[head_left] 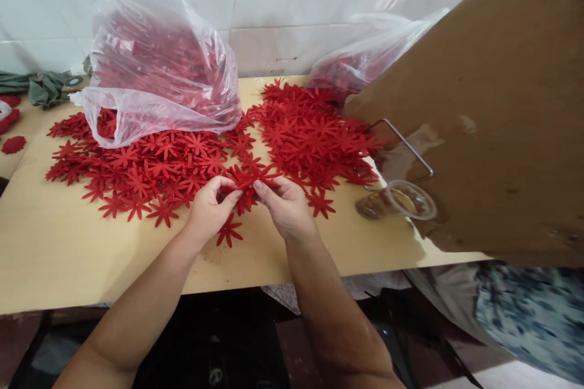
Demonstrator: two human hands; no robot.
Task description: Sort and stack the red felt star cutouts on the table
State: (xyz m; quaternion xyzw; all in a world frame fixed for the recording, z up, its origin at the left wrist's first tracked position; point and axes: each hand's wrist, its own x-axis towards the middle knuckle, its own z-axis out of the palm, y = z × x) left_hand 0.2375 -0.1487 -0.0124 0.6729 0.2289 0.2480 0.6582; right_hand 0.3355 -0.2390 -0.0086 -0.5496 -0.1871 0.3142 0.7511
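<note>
Between my two hands is a red flower-shaped cutout with long narrow petals. My left hand pinches its left side between thumb and fingers. On the other side, my right hand grips it with the thumb on top, near its middle. Whether more than one layer is held, I cannot tell. Just below my hands a single red cutout lies flat on the table. A loose heap of the same cutouts spreads to the left, and a second heap lies beyond my right hand.
A clear plastic bag full of red pieces stands on the left heap. Another bag sits behind the right heap. A plastic cup lies near a large brown board at right. Green cloth is at far left.
</note>
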